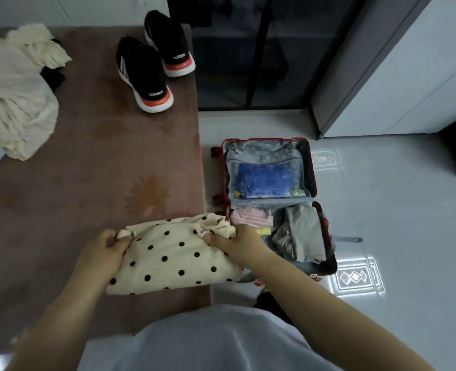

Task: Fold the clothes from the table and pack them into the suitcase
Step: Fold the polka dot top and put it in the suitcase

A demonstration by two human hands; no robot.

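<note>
A folded cream garment with black polka dots (173,257) lies at the near right edge of the brown table (93,167). My left hand (102,250) grips its left edge and my right hand (237,243) grips its bunched right edge. To the right, on the floor, a red suitcase (313,178) lies open. Its near half holds pink striped clothes (252,218) and a grey garment (299,234). A blue packet (268,180) sits behind the mesh pocket in the far half. A pile of unfolded cream clothes (12,97) lies at the table's left.
A pair of black sneakers with red and white soles (151,62) stands at the table's far right. A dark glass-door cabinet (251,49) and a white cupboard (398,70) stand beyond the suitcase. The floor (398,210) is pale tile.
</note>
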